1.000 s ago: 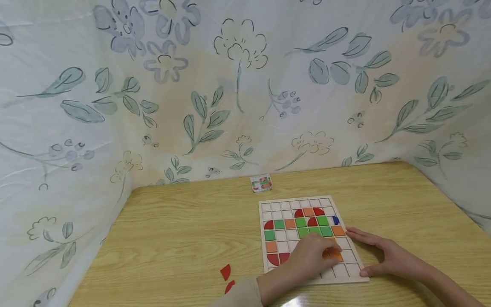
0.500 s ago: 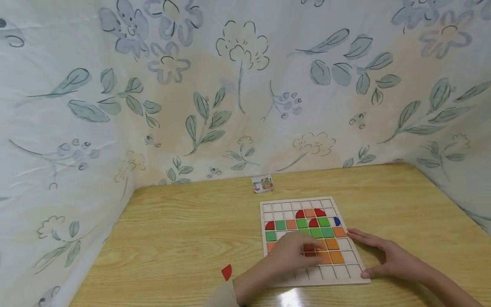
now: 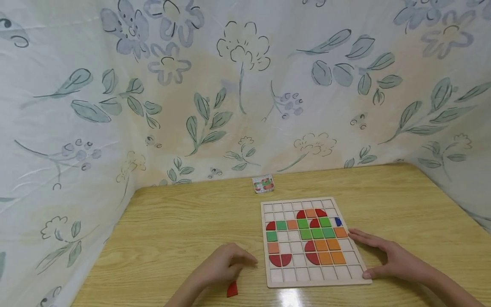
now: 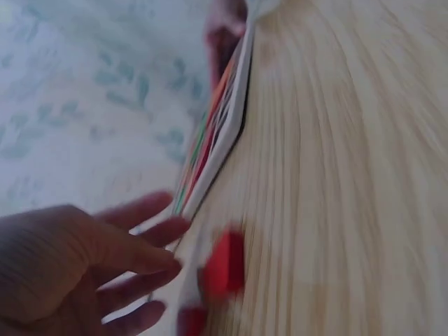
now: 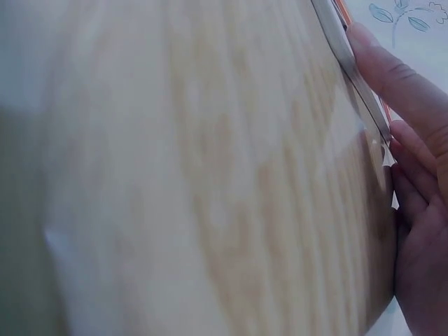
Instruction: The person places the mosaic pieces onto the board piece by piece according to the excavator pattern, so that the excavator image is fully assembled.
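In the head view a pale wooden grid board (image 3: 318, 285) lies on the table, with red quarter-circle tiles (image 3: 312, 258), green tiles (image 3: 317, 233), orange tiles (image 3: 331, 251) and a blue piece (image 3: 338, 221) in its cells. My left hand (image 3: 226, 264) hovers left of the board, fingers loosely bent and nothing between them. Below it lies a loose red quarter-circle tile (image 3: 232, 290); two red tiles (image 4: 225, 264) show beside the fingers in the left wrist view. My right hand (image 3: 387, 256) rests along the board's right edge, thumb at the near corner, fingers extended.
A small card (image 3: 263, 183) with a coloured grid pattern lies behind the board. Floral fabric (image 3: 245, 85) rises behind the wooden table (image 3: 172, 230) and along both sides.
My left hand has moved left off the board to the loose red tiles, uncovering the red and orange tiles in the board's lower rows. The right hand has stayed at the edge.
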### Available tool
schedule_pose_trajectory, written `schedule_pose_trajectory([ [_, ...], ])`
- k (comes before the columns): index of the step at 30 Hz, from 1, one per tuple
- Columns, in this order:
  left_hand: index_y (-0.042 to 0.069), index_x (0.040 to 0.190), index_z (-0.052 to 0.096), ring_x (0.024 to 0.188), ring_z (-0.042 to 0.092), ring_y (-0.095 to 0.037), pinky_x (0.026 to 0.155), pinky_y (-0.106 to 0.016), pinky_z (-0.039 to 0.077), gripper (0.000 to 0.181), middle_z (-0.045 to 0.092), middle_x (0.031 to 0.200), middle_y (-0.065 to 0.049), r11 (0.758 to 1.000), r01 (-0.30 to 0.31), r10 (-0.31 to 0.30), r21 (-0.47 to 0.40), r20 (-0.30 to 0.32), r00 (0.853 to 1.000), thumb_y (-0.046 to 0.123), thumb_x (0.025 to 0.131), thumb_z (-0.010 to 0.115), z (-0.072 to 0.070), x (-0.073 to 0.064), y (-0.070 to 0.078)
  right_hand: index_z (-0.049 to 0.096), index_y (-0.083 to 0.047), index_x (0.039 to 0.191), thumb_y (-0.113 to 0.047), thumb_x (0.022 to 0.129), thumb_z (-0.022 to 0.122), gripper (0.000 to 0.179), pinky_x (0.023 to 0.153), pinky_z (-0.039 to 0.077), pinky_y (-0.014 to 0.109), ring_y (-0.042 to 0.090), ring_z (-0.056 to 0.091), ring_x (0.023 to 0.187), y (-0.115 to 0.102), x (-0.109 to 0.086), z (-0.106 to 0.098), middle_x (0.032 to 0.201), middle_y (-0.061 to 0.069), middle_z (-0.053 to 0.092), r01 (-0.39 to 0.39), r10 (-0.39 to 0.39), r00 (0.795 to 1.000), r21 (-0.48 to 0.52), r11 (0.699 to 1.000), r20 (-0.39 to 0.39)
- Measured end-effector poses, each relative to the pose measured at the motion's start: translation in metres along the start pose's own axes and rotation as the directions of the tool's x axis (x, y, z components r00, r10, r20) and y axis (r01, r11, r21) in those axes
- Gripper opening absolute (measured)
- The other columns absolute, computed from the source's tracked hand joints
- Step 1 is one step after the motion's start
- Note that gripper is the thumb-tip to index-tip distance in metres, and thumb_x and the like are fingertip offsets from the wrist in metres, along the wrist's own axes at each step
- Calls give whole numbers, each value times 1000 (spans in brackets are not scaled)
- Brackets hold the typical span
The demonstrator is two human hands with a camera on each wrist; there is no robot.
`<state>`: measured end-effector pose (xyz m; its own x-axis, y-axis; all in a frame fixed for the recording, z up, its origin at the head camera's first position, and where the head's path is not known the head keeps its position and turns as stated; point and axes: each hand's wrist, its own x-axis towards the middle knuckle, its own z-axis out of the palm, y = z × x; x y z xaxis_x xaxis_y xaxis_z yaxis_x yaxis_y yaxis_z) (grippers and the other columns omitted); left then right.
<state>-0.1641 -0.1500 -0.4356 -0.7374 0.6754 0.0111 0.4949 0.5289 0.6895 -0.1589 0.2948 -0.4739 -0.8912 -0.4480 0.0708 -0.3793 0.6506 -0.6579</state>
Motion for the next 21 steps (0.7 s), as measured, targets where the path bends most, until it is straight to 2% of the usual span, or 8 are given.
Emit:
schedule_pose_trajectory([
  [3,17,105,70,93,55,1,81,-21,47,35,66,102,12,999,-42,44,-30,70,997,-8,86,53,-8,-19,-10,45,-20,137,-42,69,76,78,86,29,6,-28,16,118,-1,0,0,143,-18,35,-4,4,1000,-16,1000,-3],
  [5,18,106,70,91,53,1,79,-20,46,39,64,104,13,997,-29,36,-66,96,995,-10,84,53,-12,-28,-14,45,-20,137,-42,69,76,78,86,29,6,-28,16,118,-1,0,-1,143,-17,36,-1,1,1000,-25,1000,-9],
  [7,19,108,69,89,51,0,78,-20,46,41,63,104,12,996,2,7,-94,91,996,-11,83,55,-13,-34,-17,45,-20,137,-42,68,76,78,85,29,6,-28,16,118,-1,-1,-1,143,-16,37,1,-2,1000,-31,1000,-14],
  [9,19,107,68,89,52,-2,79,-21,46,37,63,102,12,993,56,-52,-107,46,998,-7,83,58,-13,-35,-19,45,-21,137,-43,68,76,79,85,30,7,-28,16,117,-1,-1,-2,143,-16,37,-7,7,1000,-38,999,-13],
  [11,20,106,69,90,54,-4,80,-23,47,33,63,101,11,991,105,-108,-85,-33,994,-3,83,62,-11,-32,-22,45,-21,137,-43,68,76,79,85,29,6,-28,16,118,-1,-1,-2,143,-17,37,-7,7,1000,-34,999,-13],
  [14,18,104,69,93,57,-7,82,-25,48,27,66,100,9,986,154,-164,-69,-166,972,2,82,66,-8,-22,-28,45,-21,137,-43,68,76,79,86,27,4,-28,15,118,-1,-1,-1,143,-17,36,-6,5,1000,-24,1000,-12],
  [17,16,105,68,93,59,-10,80,-25,49,27,66,101,6,986,157,-164,-49,-266,950,4,81,68,-6,-13,-37,45,-20,137,-42,68,76,79,85,25,3,-28,16,119,-1,0,0,143,-15,37,5,-5,1000,-12,1000,-13],
  [21,17,106,68,96,59,-11,83,-29,48,26,65,103,7,983,182,-178,-16,-307,935,9,81,69,-8,-7,-43,45,-20,138,-41,68,77,79,86,24,3,-27,16,119,0,0,1,144,-14,37,3,-3,1000,2,1000,-12],
])
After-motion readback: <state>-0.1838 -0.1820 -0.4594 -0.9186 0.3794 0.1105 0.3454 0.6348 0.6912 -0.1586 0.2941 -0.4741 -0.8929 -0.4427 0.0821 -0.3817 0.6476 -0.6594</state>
